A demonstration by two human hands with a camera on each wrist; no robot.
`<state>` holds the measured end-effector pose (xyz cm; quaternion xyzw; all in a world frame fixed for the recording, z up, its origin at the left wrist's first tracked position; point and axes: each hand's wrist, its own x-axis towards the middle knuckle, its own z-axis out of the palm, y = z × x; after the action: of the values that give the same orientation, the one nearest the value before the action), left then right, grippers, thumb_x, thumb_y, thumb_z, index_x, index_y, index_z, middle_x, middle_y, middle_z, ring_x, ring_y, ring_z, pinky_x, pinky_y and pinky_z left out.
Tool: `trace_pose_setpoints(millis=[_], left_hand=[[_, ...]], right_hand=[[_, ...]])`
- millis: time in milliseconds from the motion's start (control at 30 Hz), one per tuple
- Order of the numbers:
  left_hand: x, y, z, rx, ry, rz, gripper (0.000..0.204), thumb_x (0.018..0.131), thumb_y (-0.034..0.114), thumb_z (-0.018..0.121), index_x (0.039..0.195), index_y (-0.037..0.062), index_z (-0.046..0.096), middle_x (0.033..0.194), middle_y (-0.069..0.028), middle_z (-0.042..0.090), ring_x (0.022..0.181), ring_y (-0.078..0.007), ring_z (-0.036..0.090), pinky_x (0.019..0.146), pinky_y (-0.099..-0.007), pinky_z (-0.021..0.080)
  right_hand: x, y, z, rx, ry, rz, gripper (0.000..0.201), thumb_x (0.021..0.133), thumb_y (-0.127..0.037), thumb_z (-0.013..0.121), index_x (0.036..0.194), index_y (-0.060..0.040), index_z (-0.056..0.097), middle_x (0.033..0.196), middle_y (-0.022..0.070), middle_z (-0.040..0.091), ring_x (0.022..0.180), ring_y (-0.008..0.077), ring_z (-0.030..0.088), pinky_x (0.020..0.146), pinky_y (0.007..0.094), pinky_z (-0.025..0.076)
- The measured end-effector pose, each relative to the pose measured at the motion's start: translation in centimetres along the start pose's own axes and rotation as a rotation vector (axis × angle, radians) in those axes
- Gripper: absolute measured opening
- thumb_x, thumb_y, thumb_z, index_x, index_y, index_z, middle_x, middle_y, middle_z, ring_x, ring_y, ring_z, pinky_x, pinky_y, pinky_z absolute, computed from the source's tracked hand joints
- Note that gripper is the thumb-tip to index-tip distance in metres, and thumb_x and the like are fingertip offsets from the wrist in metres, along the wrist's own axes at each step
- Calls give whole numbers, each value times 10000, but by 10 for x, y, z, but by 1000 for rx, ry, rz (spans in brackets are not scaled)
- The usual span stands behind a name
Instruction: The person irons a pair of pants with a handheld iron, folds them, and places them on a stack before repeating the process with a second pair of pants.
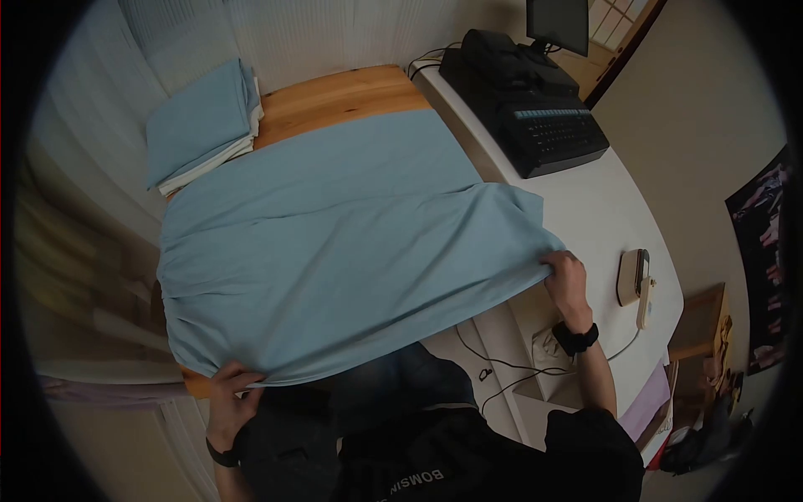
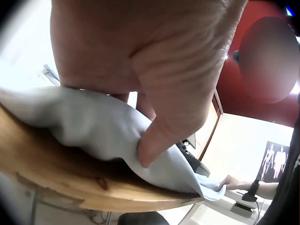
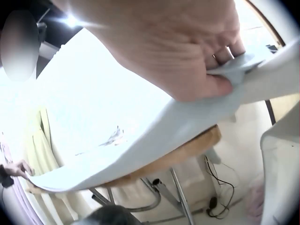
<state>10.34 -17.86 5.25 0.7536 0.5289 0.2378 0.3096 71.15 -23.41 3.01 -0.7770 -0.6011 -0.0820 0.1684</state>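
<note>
A large light blue cloth (image 1: 335,251) lies spread over a wooden table (image 1: 351,92), its upper layer wrinkled and bunched at the left side. At the near left corner, my left hand (image 1: 232,403) pinches the cloth's edge; the left wrist view has the thumb (image 2: 157,147) pressed on the fabric just above the wood. My right hand (image 1: 569,289) grips the opposite end of that near edge, thumb and fingers around it. The edge stretches between both hands, and in the right wrist view the raised cloth (image 3: 187,122) slopes down toward the left hand.
Folded blue and cream cloths (image 1: 201,125) are stacked at the back left. On the right, a white desk (image 1: 611,205) bears a black keyboard machine (image 1: 552,130), a small boxy device (image 1: 632,278) and a power strip (image 1: 646,303). Cables (image 1: 519,368) hang below. Curtains (image 1: 92,209) border the left.
</note>
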Motion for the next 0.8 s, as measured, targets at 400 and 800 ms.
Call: trace_pose_setpoints(millis=[400, 800], left_hand=[[5, -11, -21, -32, -153, 12, 320, 695, 68, 829, 1005, 58, 750, 1038, -124, 654, 985, -291, 638, 810, -389, 530], [121, -46, -7, 410, -31, 35, 884, 848, 582, 722, 1562, 209, 358, 1639, -209, 193, 1507, -454, 153, 1186, -583, 245]], right_hand=[[-49, -28, 60, 472, -248, 483, 668, 782, 84, 469, 1444, -4, 468, 1293, 338, 572, 1134, 492, 588, 982, 507, 488], [45, -119, 46, 274, -385, -25, 641, 1022, -373, 491, 1550, -50, 324, 1573, 303, 294, 1458, 496, 266, 1154, 591, 283]])
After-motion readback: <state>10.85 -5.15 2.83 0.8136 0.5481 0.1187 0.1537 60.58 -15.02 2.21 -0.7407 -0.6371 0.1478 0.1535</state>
